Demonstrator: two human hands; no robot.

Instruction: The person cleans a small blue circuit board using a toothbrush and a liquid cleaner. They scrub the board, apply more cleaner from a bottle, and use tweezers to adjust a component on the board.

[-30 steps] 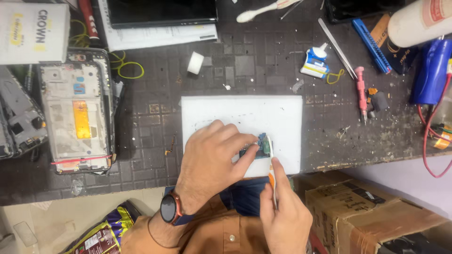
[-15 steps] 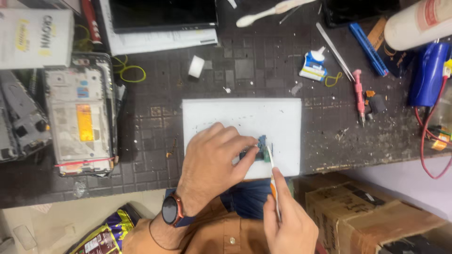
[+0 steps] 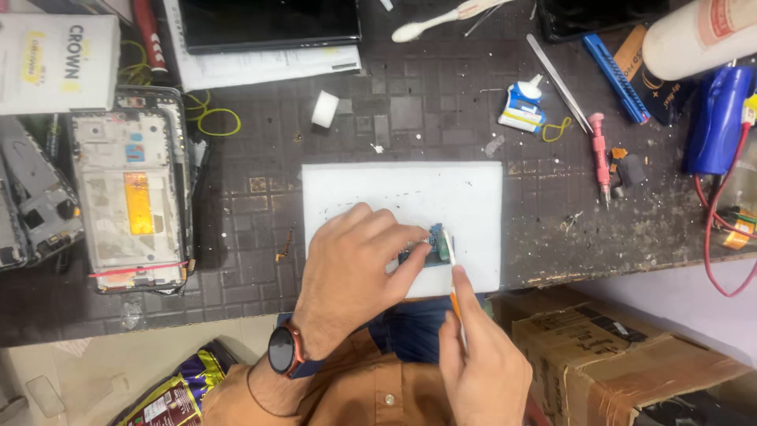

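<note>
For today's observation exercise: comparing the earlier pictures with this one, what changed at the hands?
Little changed. The right hand stays on the thin tool, tip at the small circuit board. The left hand still pins it on the white pad.

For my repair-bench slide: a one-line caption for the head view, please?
Left hand pins a small circuit board on a white pad while the right hand works a thin brush against it.

A: Setting?
B: Phone repair workbench. Landmark is the white pad (image 3: 410, 189) at the centre of a scuffed dark mat (image 3: 394, 110).
A: Evidence?
B: Left of the pad lies an opened phone frame (image 3: 130, 197). Right of it, a pink screwdriver (image 3: 602, 154) and tweezers (image 3: 558, 83). Above it, a glue tube (image 3: 523, 106) and a toothbrush (image 3: 441, 20).
</note>
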